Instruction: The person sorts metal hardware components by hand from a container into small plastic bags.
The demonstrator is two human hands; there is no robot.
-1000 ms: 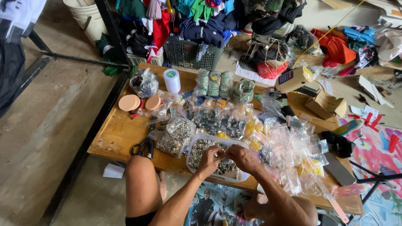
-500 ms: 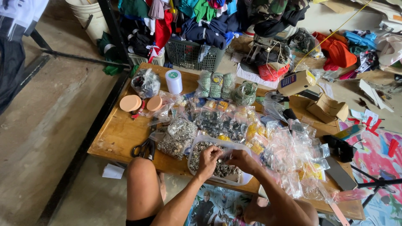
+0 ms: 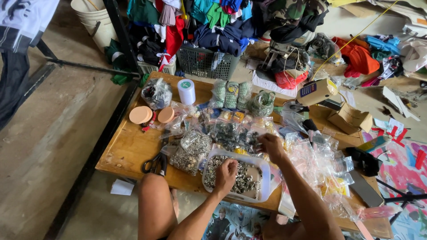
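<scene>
Left hand (image 3: 227, 171): curled over the white tray (image 3: 266, 178), fingers bent together with the tips down among the small metal pieces (image 3: 242, 178); whether they pinch a piece I cannot tell.
Right hand (image 3: 269, 146): raised just past the tray's far edge, fingers closed together at the tips; it seems to pinch something small, too small to make out.
Metal pieces: heaped in the tray, directly under the left fingertips and just short of the right ones.
Tray: lies near the front edge of the wooden table (image 3: 129, 149).
Bags (image 3: 195, 142): clear bags of metal parts just to the left of the left fingers; more, mostly flat, beyond and to the right of the right fingers.
Scissors (image 3: 155, 163): on the table, well left of the left hand.
Tape roll (image 3: 186, 91): upright, well beyond both hands.
</scene>
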